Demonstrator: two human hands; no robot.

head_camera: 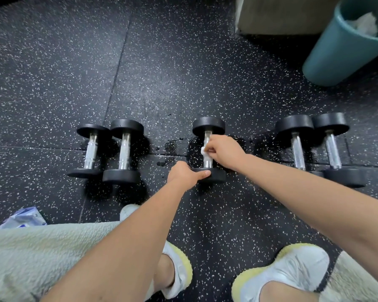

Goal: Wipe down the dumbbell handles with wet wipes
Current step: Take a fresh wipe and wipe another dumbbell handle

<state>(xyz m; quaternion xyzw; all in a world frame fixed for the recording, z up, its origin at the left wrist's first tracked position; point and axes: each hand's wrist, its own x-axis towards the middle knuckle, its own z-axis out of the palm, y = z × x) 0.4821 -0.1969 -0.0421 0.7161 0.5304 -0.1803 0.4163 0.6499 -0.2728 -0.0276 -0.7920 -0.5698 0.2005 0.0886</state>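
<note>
the right hand (pixel 222 152) has its fingers curled round a small bunched white wet wipe (pixel 203 150), pinching it against the chrome handle (pixel 207 163) of the middle dumbbell (pixel 208 125), about halfway along the bar. the left hand (pixel 187 174) grips the near head (pixel 217 175) of that same dumbbell, thumb laid along its top edge, bracing it on the speckled rubber floor (pixel 52 73).

the step in hand is the wipe of this one handle. the next move calls for sliding the wipe along the bar to both collars. the left hand would then roll the head so the underside of the bar comes up, with the pinch firm enough that the wipe does not slip off the knurling.

a left pair of dumbbells (pixel 124 151) lies just beside each other, well apart from the middle one, and a right pair (pixel 298 153) lies likewise on the other side. dark wet patches (pixel 170 144) lie round the middle and right-hand dumbbells, so the right pair may be done already, though this view does not settle it.

a teal bin (pixel 340 51) at the far right holds crumpled white sheets (pixel 366 21).

no number or brand can be read on any dumbbell head. a blue-and-white packet (pixel 23 217) near the left knee bears print, but it is too blurred to read.
</note>
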